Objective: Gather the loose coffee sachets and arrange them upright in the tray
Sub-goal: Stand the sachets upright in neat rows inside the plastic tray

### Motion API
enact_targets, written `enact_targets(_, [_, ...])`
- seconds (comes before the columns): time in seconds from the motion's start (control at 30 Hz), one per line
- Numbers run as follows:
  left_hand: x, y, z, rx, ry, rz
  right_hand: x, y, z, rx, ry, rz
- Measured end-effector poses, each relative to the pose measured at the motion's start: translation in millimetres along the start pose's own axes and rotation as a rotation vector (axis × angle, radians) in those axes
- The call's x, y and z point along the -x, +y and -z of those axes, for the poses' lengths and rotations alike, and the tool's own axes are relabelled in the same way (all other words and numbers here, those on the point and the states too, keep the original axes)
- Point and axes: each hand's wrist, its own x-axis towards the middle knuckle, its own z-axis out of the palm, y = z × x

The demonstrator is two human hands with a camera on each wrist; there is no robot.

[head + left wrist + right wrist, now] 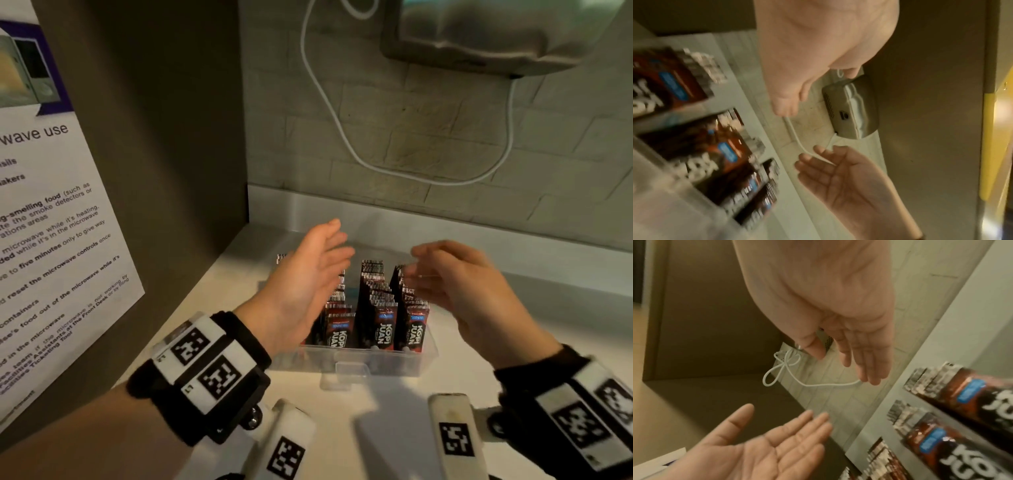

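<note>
Both hands are spread wide and hold nothing: the left hand at nine o'clock of the tray, the right hand at three. The sachets stand in three rows inside. A careless squeeze could topple the thin, slick foil packets or slide the light clear-plastic tray across the smooth desk.

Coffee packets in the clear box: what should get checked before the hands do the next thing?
1. Dark brown foil coffee sachets standing upright in rows: ok.
2. Clear plastic tray flat on the white counter: ok.
3. Left hand empty, fingers straight: ok.
4. Right hand empty; fingertips near the right row's tops, contact cannot tell.
5. Loose sachets left on the counter: none seen, but hands hide part, so cannot tell.
6. Back of the left row: hidden, cannot tell.
</note>
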Motion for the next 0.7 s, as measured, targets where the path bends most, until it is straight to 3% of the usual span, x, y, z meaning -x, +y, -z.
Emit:
enact_targets(0.13, [-0.2, -18.0, -22.4, 0.074, -0.157, 0.111, 5.4, 17.8, 3.2, 0.069, -0.091, -0.150])
enact_targets(0.23, [-11.7, -36.3, -37.5, 0.080, -0.188, 0.161, 10.1, 25.7, -2.8, 0.101, -0.155, -0.210])
enact_targets(0.7, [-40.3, -45.1, -49.8, 0.019, 0.019, 0.321, -6.6, 48.5, -25.7, 0.257, -0.223, -0.282])
